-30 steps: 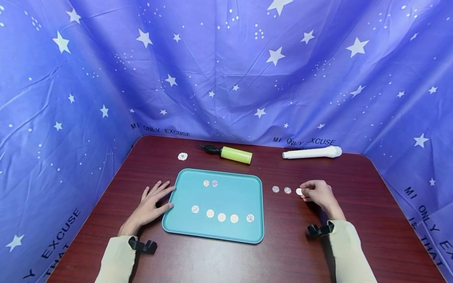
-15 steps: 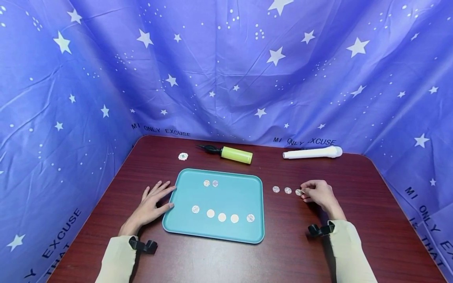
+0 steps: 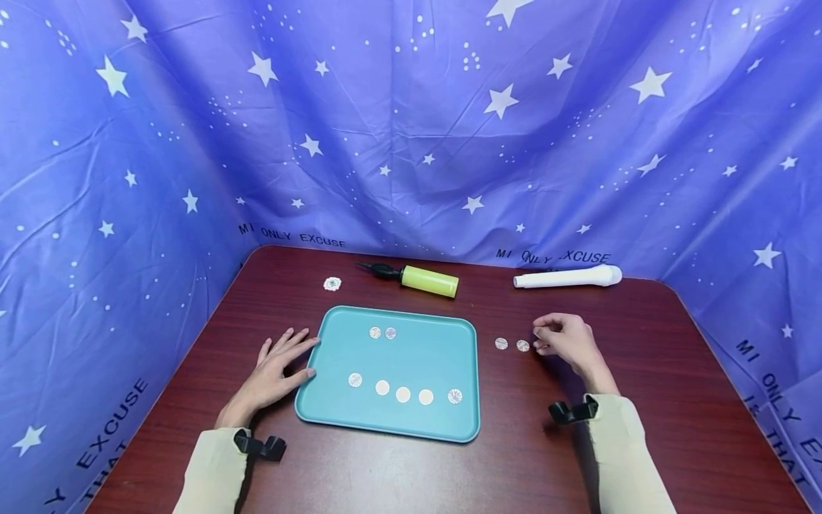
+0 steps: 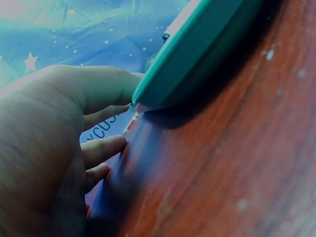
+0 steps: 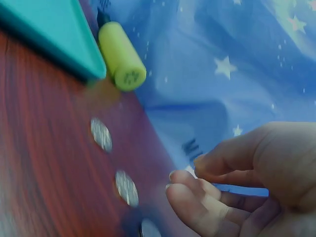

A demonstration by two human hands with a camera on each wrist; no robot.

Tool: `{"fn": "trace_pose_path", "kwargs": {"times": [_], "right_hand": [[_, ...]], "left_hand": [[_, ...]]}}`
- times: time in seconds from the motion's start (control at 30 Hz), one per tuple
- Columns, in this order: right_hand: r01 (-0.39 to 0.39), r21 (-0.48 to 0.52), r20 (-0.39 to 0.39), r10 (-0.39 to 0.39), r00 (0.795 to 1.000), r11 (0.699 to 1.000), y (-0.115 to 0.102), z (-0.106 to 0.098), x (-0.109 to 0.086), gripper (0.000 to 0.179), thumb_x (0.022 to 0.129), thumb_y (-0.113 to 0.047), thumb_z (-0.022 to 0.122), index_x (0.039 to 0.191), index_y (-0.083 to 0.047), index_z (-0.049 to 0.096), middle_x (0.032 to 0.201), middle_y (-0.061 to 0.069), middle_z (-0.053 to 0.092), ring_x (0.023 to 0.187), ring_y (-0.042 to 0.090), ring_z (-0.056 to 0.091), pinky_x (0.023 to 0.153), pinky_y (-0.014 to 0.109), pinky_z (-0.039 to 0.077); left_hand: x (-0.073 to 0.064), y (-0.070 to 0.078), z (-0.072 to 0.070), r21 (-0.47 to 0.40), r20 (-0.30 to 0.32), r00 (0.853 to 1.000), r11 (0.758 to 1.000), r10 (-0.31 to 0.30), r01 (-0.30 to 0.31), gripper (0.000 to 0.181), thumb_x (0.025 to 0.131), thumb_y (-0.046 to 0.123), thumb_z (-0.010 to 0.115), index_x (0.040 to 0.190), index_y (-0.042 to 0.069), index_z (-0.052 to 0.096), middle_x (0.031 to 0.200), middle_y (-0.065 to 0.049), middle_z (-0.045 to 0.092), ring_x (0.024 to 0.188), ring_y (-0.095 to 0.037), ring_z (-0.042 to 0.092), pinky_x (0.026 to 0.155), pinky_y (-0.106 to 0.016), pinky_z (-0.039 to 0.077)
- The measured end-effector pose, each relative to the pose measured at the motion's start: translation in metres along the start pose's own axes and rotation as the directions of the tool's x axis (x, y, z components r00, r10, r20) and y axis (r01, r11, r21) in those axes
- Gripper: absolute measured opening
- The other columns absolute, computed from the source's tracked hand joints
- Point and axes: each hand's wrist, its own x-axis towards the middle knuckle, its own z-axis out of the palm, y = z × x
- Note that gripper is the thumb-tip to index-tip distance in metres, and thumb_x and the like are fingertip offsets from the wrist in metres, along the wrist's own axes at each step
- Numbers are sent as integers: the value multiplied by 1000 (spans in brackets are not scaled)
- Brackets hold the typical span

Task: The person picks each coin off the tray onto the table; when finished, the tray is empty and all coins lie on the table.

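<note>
My left hand (image 3: pixel 272 375) lies with its fingers spread at the left rim of a teal tray (image 3: pixel 385 422), thumb and fingertips touching it. In the left wrist view those fingers reach the tray's raised edge. My right hand (image 3: pixel 568 344) is lifted a little over the table right of the tray, fingers loosely bent and holding nothing. Beside it lie two coin-like silver discs, a left disc (image 3: pixel 501 344) and a right disc (image 3: pixel 523 346). A third silver disc (image 5: pixel 149 228) lies below the hand in the right wrist view; the hand hides it from the head view.
Several similar discs lie on the tray, among them a patterned disc (image 3: pixel 355 380) and a pale disc (image 3: pixel 403 395). Behind stand out a yellow-green hand pump (image 3: pixel 429 281), a white microphone-shaped stick (image 3: pixel 565 277) and a white-rimmed chip (image 3: pixel 332 284). A starry blue cloth (image 3: pixel 411 143) surrounds the table.
The right hand's disc showed a pale face, then a patterned one, as the fingers pinched it. Now the hand has let go and moved up and slightly left. The left hand stays put.
</note>
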Motion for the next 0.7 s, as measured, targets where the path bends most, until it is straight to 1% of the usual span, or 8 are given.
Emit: {"fn": "trace_pose_path", "kwargs": {"times": [0.17,0.2,0.3,0.37,0.43,0.63,0.7], "right_hand": [[57,11,15,-58,998,998,-19,22,2,29,94,-5,63,116,15,64,83,20,74,61,8,70,57,27,60],[67,12,26,-67,997,998,-22,28,3,29,94,-6,63,116,14,64,82,21,74,61,10,72,55,27,59],[99,32,59,-101,993,995,-34,44,4,28,94,-5,64,114,14,65,84,26,73,61,12,71,57,30,60],[99,21,79,-100,992,995,-42,55,5,27,93,-6,65,114,11,67,83,25,74,61,13,71,58,33,60],[104,34,96,-107,990,994,-48,65,7,25,93,-5,65,113,11,67,84,25,73,62,13,70,61,35,62],[122,70,139,-131,982,990,-63,97,11,22,91,-2,65,109,9,70,90,31,72,65,17,73,62,37,63],[122,69,150,-131,980,990,-66,107,12,22,91,-3,66,109,8,70,88,30,72,64,17,72,62,38,63]], "left_hand": [[0,0,0,-1,3,1000,1000,-4,4,59,88,28,72,144,15,55,157,-23,42,150,-51,22,115,-74,1],[0,0,0,-1,4,1000,1000,-5,5,59,88,28,72,144,15,55,157,-23,42,150,-51,22,115,-74,1],[0,-1,0,0,8,1000,1000,-11,11,59,88,28,72,144,16,55,157,-22,42,151,-50,22,115,-74,1],[0,0,0,-1,10,1000,1000,-13,13,59,89,29,72,144,16,55,157,-22,41,151,-50,22,116,-73,1],[0,0,0,-1,11,1000,1000,-13,13,59,89,29,71,144,16,55,157,-22,41,151,-50,22,116,-73,1],[1,0,0,2,11,1000,1000,-10,10,59,89,29,71,144,16,55,157,-22,41,151,-50,22,116,-73,1],[1,0,0,3,9,1000,1000,-8,8,59,89,28,71,144,16,55,157,-22,41,151,-50,22,116,-74,1]]}}
